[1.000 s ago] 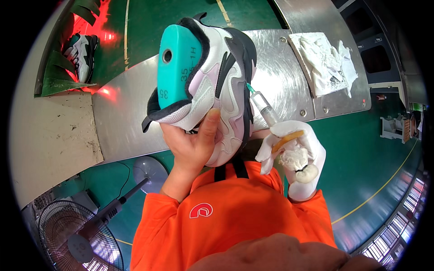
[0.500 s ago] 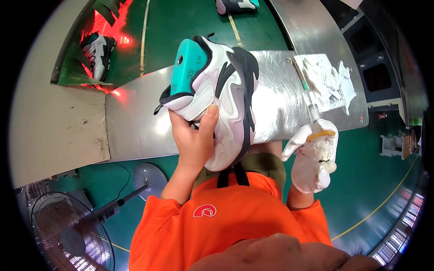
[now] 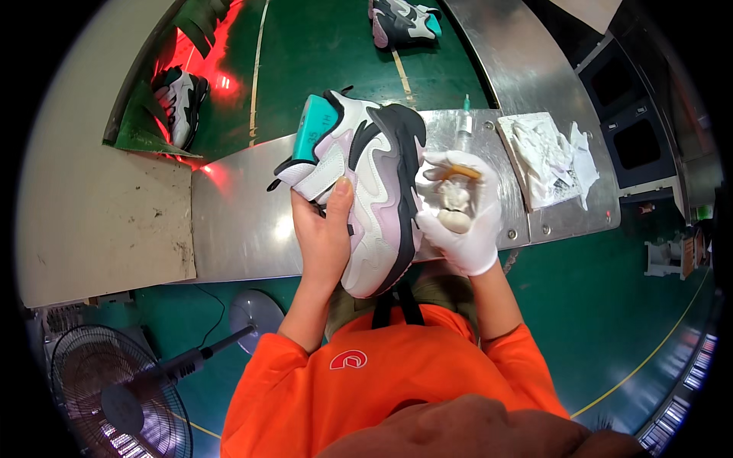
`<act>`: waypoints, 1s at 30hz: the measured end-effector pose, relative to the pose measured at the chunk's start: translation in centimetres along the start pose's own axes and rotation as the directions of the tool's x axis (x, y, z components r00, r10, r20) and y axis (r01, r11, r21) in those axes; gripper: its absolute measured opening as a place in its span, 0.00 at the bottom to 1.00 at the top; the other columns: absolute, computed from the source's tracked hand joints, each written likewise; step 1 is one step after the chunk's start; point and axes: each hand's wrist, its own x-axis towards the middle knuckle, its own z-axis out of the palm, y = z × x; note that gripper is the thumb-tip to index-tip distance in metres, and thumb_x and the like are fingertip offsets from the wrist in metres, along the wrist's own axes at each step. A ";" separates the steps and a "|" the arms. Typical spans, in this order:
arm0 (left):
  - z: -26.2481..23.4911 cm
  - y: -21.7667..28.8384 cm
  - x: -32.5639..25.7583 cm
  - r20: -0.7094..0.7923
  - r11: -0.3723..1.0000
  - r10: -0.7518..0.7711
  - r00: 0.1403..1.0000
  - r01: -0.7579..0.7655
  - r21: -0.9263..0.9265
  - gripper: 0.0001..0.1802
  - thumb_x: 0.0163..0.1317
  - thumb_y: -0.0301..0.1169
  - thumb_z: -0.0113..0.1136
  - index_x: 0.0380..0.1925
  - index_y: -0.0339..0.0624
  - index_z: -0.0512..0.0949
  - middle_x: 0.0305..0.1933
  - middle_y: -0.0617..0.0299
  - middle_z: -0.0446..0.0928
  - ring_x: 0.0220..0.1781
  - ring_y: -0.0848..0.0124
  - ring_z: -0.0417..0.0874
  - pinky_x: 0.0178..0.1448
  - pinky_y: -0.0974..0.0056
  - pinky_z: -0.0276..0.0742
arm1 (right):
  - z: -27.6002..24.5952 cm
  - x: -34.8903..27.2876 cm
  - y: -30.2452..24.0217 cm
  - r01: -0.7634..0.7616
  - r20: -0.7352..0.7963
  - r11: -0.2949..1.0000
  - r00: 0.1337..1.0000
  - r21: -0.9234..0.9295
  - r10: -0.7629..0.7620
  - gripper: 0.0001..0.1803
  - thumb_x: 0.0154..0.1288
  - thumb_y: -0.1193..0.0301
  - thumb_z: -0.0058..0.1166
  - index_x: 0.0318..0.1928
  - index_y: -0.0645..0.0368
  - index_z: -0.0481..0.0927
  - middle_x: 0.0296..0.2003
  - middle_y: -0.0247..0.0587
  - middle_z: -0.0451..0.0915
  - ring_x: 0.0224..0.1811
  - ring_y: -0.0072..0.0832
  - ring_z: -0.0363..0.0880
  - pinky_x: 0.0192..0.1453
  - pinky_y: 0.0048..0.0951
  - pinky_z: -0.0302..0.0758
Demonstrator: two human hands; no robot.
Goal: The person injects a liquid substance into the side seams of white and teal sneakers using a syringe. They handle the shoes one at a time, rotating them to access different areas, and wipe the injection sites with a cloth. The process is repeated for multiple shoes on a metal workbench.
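Note:
A chunky white, lilac and black sneaker (image 3: pixel 376 191) with a teal shoe last (image 3: pixel 309 131) in its opening is tilted toe toward me above the metal table. Bare, my left hand (image 3: pixel 324 229) is wrapped round its upper, thumb across the front. My right hand (image 3: pixel 466 217), in a white glove, is curled beside the black sole. Out of its far side points a translucent, syringe-like tube (image 3: pixel 464 126) with a teal tip. A yellow-orange strip (image 3: pixel 463 172) and pale wads (image 3: pixel 454 197) show within the curled fingers. Whether the glove touches the sole cannot be seen.
A tray (image 3: pixel 533 197) of crumpled white cloth lies on the metal table (image 3: pixel 244 221), to the right. Beyond is a green conveyor belt (image 3: pixel 321 46) carrying another sneaker (image 3: pixel 403 23). A third sneaker (image 3: pixel 182 107) sits by a red-lit flap opening. A standing fan (image 3: pixel 122 397) is at lower left.
My right hand has moved left and away from me, from beside the table to the sneaker's sole, bringing the tube along. The sneaker has shifted slightly and turned a little.

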 end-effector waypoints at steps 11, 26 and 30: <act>-0.1 -0.2 0.6 0.000 0.998 -0.050 0.999 0.050 -0.022 0.22 0.67 0.34 0.59 0.55 0.31 0.68 0.50 0.57 0.75 0.50 0.72 0.76 0.56 0.66 0.71 | 1.1 1.4 0.2 0.263 0.138 0.931 0.962 -0.252 -0.234 0.38 0.39 0.68 0.74 0.55 0.57 0.73 0.42 0.42 0.79 0.40 0.40 0.82 0.44 0.33 0.79; -15.3 -3.8 30.2 0.081 0.330 0.331 0.940 -0.196 0.923 0.40 0.63 0.56 0.54 0.60 0.30 0.62 0.50 0.37 0.77 0.55 0.42 0.78 0.57 0.49 0.73 | -6.5 -1.3 2.6 -0.350 -0.395 0.936 0.856 0.034 0.334 0.37 0.47 0.81 0.65 0.59 0.61 0.64 0.43 0.40 0.72 0.39 0.23 0.73 0.45 0.24 0.74; -15.0 -1.8 37.1 -0.322 0.106 0.096 0.942 0.312 0.944 0.42 0.65 0.51 0.54 0.67 0.30 0.55 0.57 0.33 0.73 0.61 0.46 0.75 0.58 0.48 0.73 | -6.3 -1.1 3.0 -0.326 -0.444 0.945 0.843 0.027 0.303 0.33 0.50 0.83 0.63 0.57 0.62 0.64 0.36 0.37 0.74 0.32 0.20 0.75 0.35 0.20 0.72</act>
